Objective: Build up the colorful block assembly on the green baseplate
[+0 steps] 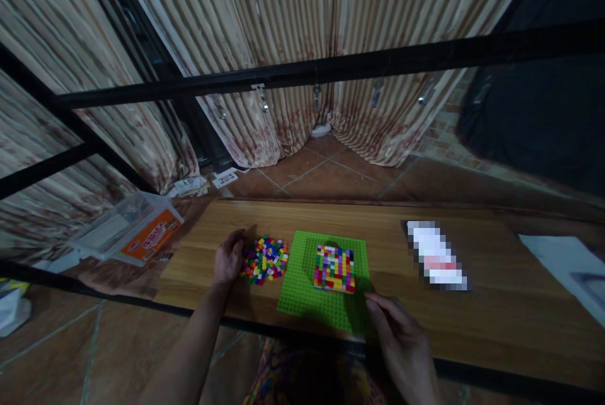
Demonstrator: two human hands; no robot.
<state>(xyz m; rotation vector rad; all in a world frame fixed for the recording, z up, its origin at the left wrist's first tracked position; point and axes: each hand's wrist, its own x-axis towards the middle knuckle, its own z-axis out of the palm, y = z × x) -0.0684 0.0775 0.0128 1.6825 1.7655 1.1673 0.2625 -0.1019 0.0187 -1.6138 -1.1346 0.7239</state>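
My left hand [229, 256] rests on the table against the left edge of a heap of small coloured toy bricks [265, 260]. Its fingers are curled in, and whatever they hold is hidden. A green studded baseplate [295, 288] lies right of the heap. On it sits a roughly square block of multicoloured bricks [334, 269], with rows of different colours. My right hand [401, 336] is at the plate's lower right corner, thumb and forefinger pinched together. Anything between those fingertips is too small to make out.
Farther right on the wooden table [387, 228] lies a phone [437, 257] with a blurred screen, then a white sheet [562, 260]. A clear plastic box [132, 228] with an orange label stands beyond the table's left end. A black metal bar [302, 71] crosses before the curtains.
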